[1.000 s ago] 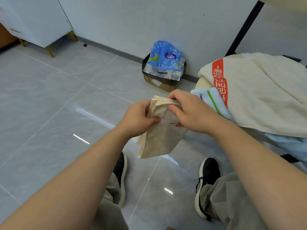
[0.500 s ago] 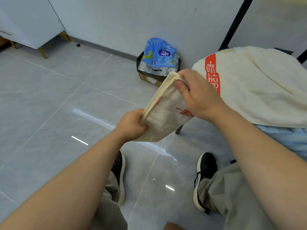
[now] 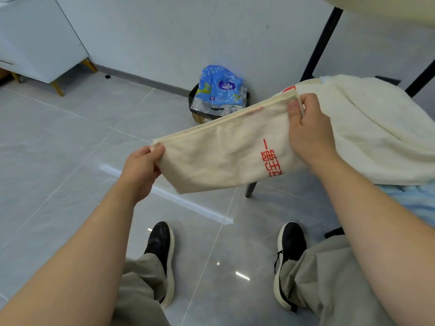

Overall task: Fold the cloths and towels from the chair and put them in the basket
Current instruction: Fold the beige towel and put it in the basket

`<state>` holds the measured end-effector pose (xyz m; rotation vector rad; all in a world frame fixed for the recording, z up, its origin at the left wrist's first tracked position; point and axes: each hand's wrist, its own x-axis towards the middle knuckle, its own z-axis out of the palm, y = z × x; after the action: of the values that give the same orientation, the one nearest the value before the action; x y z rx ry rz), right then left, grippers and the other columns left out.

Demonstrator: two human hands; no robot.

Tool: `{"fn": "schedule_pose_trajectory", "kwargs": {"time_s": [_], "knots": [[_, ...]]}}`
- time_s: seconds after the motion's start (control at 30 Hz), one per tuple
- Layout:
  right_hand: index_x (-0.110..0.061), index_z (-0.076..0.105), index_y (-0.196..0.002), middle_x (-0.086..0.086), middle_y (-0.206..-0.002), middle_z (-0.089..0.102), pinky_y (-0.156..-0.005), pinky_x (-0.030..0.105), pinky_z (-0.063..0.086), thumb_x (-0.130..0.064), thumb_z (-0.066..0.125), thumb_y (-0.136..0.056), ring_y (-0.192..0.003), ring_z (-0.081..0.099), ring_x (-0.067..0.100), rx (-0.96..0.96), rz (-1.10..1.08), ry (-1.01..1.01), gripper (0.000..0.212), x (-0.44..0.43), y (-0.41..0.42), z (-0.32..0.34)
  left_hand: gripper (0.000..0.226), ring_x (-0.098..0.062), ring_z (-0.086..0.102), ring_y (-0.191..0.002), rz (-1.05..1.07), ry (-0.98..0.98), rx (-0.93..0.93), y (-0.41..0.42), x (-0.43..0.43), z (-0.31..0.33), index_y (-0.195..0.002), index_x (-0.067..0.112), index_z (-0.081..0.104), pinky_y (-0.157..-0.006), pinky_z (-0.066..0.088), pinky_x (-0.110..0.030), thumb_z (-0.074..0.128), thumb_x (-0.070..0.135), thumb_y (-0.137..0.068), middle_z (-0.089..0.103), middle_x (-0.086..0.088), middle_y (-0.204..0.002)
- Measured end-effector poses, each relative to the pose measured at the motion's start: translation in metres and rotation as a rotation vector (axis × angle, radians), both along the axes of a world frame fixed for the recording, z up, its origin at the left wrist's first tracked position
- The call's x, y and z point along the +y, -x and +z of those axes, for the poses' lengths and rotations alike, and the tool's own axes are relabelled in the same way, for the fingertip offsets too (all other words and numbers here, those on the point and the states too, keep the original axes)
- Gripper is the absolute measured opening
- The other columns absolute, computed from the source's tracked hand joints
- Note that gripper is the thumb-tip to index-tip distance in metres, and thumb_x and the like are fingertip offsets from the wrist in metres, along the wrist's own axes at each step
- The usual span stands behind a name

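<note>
Presently, the following is recorded.

Floor: large glossy grey tiles [image 3: 58, 147] are laid throughout; thin joints and bright light reflections are seen on them.
Wall: a plain pale wall [image 3: 188, 31] is met at the floor by a dark skirting strip.
Cabinet: a white cabinet [image 3: 35, 36] on slim gold legs is stood at the upper left, close to the wall.
Box: a dark-lined box [image 3: 200, 109] is set on the floor against the wall, and a blue printed plastic bag [image 3: 220, 88] is piled in it.
Chair: only a dark leg [image 3: 250, 189] is seen clearly; the seat is covered by a cream towel [image 3: 376, 132], with pale blue cloth [image 3: 414, 201] beneath it.
Cloth in hand: a folded cream cloth [image 3: 223, 156] with red lettering is held stretched in the air, above the floor and just left of the chair.
Left hand: the left hand [image 3: 141, 168] is closed in a pinch on the cloth's lower left corner.
Right hand: the right hand [image 3: 308, 132] is closed on the upper right corner, thumb pressed on the front.
Feet: two black shoes [image 3: 162, 250] are planted on the tiles below.
Basket: not identified with certainty.
</note>
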<state>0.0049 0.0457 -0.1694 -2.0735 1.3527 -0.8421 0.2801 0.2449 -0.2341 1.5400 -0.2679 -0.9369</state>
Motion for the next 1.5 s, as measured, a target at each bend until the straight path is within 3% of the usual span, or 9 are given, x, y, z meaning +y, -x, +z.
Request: {"fn": "schedule_pose_trajectory", "kwargs": {"time_s": [0.23, 0.3, 0.43, 0.5, 0.57, 0.73, 0.87, 1.07, 1.5], "knots": [[-0.017, 0.048, -0.107, 0.006, -0.104, 0.063, -0.080, 0.038, 0.043, -0.048, 0.032, -0.105, -0.096, 0.057, 0.031, -0.015, -0.063, -0.109, 0.035, -0.006, -0.004, -0.009, 0.027, -0.009, 0.053, -0.075, 0.164, -0.171, -0.685, 0.009, -0.010, 0.034, -0.100, 0.022, 0.054, -0.063, 0.042, -0.025, 0.047, 0.047, -0.099, 0.058, 0.008, -0.087], [-0.017, 0.051, -0.110, 0.005, -0.110, 0.062, -0.081, 0.034, 0.041, -0.047, 0.033, -0.105, -0.099, 0.056, 0.027, -0.012, -0.069, -0.137, 0.035, -0.006, -0.005, -0.010, 0.029, -0.012, 0.057, -0.075, 0.152, -0.210, -0.623, 0.006, -0.009, 0.038, -0.099, 0.019, 0.060, -0.061, 0.045, -0.027, 0.052, 0.047, -0.098, 0.062, 0.006, -0.086], [-0.015, 0.055, -0.123, 0.002, -0.121, 0.061, -0.094, 0.037, 0.045, -0.049, 0.035, -0.104, -0.106, 0.056, 0.020, -0.026, -0.096, -0.212, 0.043, -0.008, -0.004, -0.012, 0.028, -0.023, 0.073, -0.084, -0.045, -0.282, 0.102, 0.003, -0.001, 0.050, -0.105, 0.006, 0.068, -0.062, 0.060, -0.034, 0.064, 0.032, -0.096, 0.076, -0.008, -0.097], [-0.014, 0.056, -0.125, 0.002, -0.123, 0.061, -0.095, 0.037, 0.045, -0.049, 0.037, -0.104, -0.108, 0.056, 0.020, -0.045, -0.100, -0.241, 0.045, -0.007, -0.004, -0.012, 0.021, -0.022, 0.074, -0.083, -0.119, -0.251, 0.259, 0.005, 0.002, 0.049, -0.106, 0.003, 0.066, -0.062, 0.062, -0.036, 0.061, 0.021, -0.097, 0.076, -0.011, -0.101], [-0.014, 0.060, -0.117, 0.001, -0.118, 0.063, -0.093, 0.036, 0.046, -0.046, 0.040, -0.104, -0.107, 0.058, 0.020, -0.067, -0.096, -0.302, 0.040, -0.007, -0.004, -0.012, 0.016, -0.022, 0.072, -0.085, -0.074, -0.272, 0.149, 0.005, -0.002, 0.040, -0.104, 0.004, 0.064, -0.067, 0.059, -0.036, 0.061, 0.019, -0.097, 0.073, -0.011, -0.105], [-0.019, 0.063, -0.103, 0.001, -0.114, 0.069, -0.090, 0.048, 0.054, -0.032, 0.058, -0.100, -0.099, 0.066, 0.024, -0.300, -0.087, -0.747, 0.015, -0.006, -0.005, -0.011, 0.033, -0.026, 0.063, -0.099, 0.009, -0.330, -0.466, 0.002, -0.005, 0.026, -0.112, 0.016, 0.061, -0.086, 0.052, -0.041, 0.052, 0.044, -0.097, 0.066, -0.004, -0.110], [-0.013, 0.056, -0.126, 0.003, -0.123, 0.063, -0.089, 0.034, 0.045, -0.034, 0.041, -0.106, -0.111, 0.059, 0.026, -0.077, -0.059, -0.385, 0.033, -0.006, -0.007, -0.014, 0.036, -0.020, 0.057, -0.086, 0.011, -0.343, -0.739, 0.006, -0.003, 0.031, -0.110, 0.014, 0.058, -0.075, 0.042, -0.035, 0.046, 0.046, -0.099, 0.061, 0.002, -0.096], [-0.013, 0.039, -0.119, 0.013, -0.100, 0.060, -0.074, 0.040, 0.040, -0.042, 0.025, -0.108, -0.088, 0.055, 0.036, 0.137, -0.067, -0.074, 0.033, -0.004, -0.004, -0.008, 0.031, -0.015, 0.058, -0.076, 0.015, -0.185, -0.645, 0.000, 0.000, 0.039, -0.100, 0.017, 0.057, -0.062, 0.043, -0.031, 0.049, 0.047, -0.099, 0.063, 0.003, -0.089], [-0.019, 0.053, -0.117, -0.001, -0.110, 0.061, -0.084, 0.042, 0.052, -0.048, 0.036, -0.105, -0.098, 0.060, 0.020, -0.081, -0.086, -0.252, 0.036, -0.008, -0.005, -0.001, 0.024, -0.019, 0.071, -0.078, 0.071, 0.010, -0.149, -0.007, 0.005, 0.054, -0.113, 0.021, 0.060, -0.061, 0.058, -0.043, 0.063, 0.037, -0.096, 0.071, -0.003, -0.107]]}}
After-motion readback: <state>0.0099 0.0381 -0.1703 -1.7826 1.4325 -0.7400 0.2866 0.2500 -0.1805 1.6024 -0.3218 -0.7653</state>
